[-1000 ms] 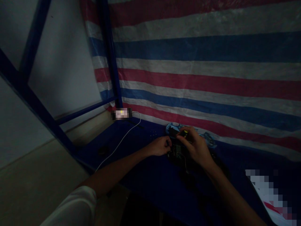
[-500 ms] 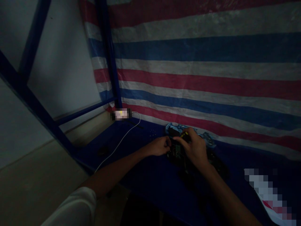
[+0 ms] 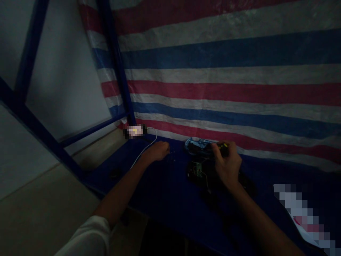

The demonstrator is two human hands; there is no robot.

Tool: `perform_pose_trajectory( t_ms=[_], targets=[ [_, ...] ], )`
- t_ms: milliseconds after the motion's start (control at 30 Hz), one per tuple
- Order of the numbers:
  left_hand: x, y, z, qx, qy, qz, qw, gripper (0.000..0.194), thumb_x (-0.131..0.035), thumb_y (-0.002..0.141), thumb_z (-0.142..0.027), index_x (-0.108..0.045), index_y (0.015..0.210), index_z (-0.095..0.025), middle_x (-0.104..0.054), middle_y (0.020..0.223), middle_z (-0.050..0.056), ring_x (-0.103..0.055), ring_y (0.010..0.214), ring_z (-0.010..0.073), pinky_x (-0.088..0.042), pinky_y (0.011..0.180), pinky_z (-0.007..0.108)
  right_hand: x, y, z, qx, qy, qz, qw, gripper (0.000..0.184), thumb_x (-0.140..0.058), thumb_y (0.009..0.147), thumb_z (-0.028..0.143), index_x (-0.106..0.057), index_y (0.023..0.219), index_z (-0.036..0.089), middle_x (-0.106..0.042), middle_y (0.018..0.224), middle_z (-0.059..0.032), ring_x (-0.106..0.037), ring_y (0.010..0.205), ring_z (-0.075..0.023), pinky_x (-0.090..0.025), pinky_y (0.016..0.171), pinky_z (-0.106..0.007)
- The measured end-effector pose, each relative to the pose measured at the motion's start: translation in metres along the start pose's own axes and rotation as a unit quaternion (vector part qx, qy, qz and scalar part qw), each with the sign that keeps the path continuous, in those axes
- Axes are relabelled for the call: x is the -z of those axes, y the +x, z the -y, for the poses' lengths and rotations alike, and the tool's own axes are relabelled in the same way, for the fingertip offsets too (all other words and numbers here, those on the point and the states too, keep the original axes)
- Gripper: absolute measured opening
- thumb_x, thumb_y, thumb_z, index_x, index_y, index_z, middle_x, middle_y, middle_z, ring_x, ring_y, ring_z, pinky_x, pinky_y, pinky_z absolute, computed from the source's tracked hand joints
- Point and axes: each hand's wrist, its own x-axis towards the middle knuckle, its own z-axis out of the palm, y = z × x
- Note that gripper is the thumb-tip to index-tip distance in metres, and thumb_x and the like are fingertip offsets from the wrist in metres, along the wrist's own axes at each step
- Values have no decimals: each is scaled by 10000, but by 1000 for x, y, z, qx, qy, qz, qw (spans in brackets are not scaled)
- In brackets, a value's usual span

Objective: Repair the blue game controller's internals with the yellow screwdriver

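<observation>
My right hand grips a dark object with a yellow mark at the back of the table, above a blue printed shape. Just in front of my right hand lies a small green circuit board with thin wires, on a dark casing. My left hand rests well to the left of the board, fingers curled, with nothing visible in them. Another dark piece lies to the right, partly hidden by my right wrist.
The dark blue tabletop stands against a red, white and blue striped tarp. A blue metal frame post rises at the left. A blurred device at the back trails a white cable. Blurred white-and-red sheet lies at the lower right.
My left hand has moved left, away from the circuit board. My right hand has shifted right and back with the dark object, uncovering the board.
</observation>
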Motion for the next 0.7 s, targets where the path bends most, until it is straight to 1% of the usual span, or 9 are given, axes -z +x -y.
perform_pose_trajectory(
  t_ms=[100, 200, 300, 367, 433, 500, 567, 633, 700],
  targets=[
    [0, -15, -1, -2, 36, 36, 999, 66, -669, 905, -170, -724, 932, -144, -763, 1036, 138, -710, 1018, 268, -480, 797, 299, 1, 1, -2, -16, 7, -6, 1000, 456, -596, 895, 659, -619, 975, 211, -692, 868, -62, -624, 769, -225, -464, 760, -358],
    [-8, -28, -8, 0, 61, 26, 998, 93, -694, 896, -170, -714, 982, -139, -750, 1068, 147, -707, 1024, 274, -492, 813, 308, 1, 2, -3, -24, 13, -9, 1000, 450, -593, 896, 653, -614, 976, 211, -685, 870, -62, -618, 771, -224, -460, 760, -357],
    [-18, -34, -15, 12, 81, 44, 996, 145, -700, 899, -177, -695, 1039, -141, -739, 1095, 145, -708, 1037, 273, -512, 847, 321, 1, 1, -3, -27, 17, -7, 999, 450, -591, 894, 652, -612, 972, 210, -683, 862, -61, -621, 776, -229, -459, 762, -359],
    [-25, -35, -20, 19, 89, 43, 995, 152, -681, 907, -166, -687, 1056, -137, -731, 1116, 156, -707, 1052, 282, -522, 863, 336, 1, 1, -4, -29, 19, -2, 999, 443, -593, 895, 647, -610, 975, 212, -685, 866, -60, -618, 773, -228, -460, 768, -361],
    [-32, -36, -23, 25, 92, 20, 995, 142, -611, 936, -129, -686, 1056, -129, -723, 1123, 177, -708, 1049, 289, -525, 864, 350, 1, 1, -4, -30, 21, 1, 999, 437, -593, 895, 644, -609, 974, 215, -685, 867, -58, -613, 767, -226, -460, 773, -362],
    [-37, -36, -24, 25, 88, -5, 996, 188, -524, 957, -77, -690, 1036, -120, -724, 1103, 192, -711, 1032, 291, -522, 864, 362, 1, 2, -4, -30, 24, -1, 999, 433, -592, 895, 642, -607, 968, 216, -682, 865, -57, -607, 767, -225, -458, 772, -360],
    [-39, -33, -26, 15, 70, -28, 997, 221, -484, 967, -56, -693, 1008, -118, -732, 1075, 187, -711, 1018, 283, -519, 865, 361, 1, 2, -3, -34, 27, -6, 999, 427, -594, 896, 636, -608, 969, 215, -678, 865, -55, -600, 766, -221, -454, 770, -358],
    [-38, -24, -29, -9, 4, -65, 998, 182, -517, 975, -91, -694, 982, -132, -744, 1031, 151, -712, 990, 260, -522, 851, 343, 0, 3, -3, -46, 35, -17, 998, 426, -600, 893, 632, -610, 968, 213, -668, 854, -48, -587, 753, -214, -448, 758, -354],
    [-37, -10, -35, -46, -136, -115, 983, 89, -608, 961, -176, -695, 961, -157, -752, 947, 88, -714, 912, 221, -531, 807, 308, 0, 3, -4, -64, 53, -31, 996, 423, -607, 888, 630, -608, 959, 213, -652, 835, -36, -573, 740, -205, -442, 741, -346]
  ],
)
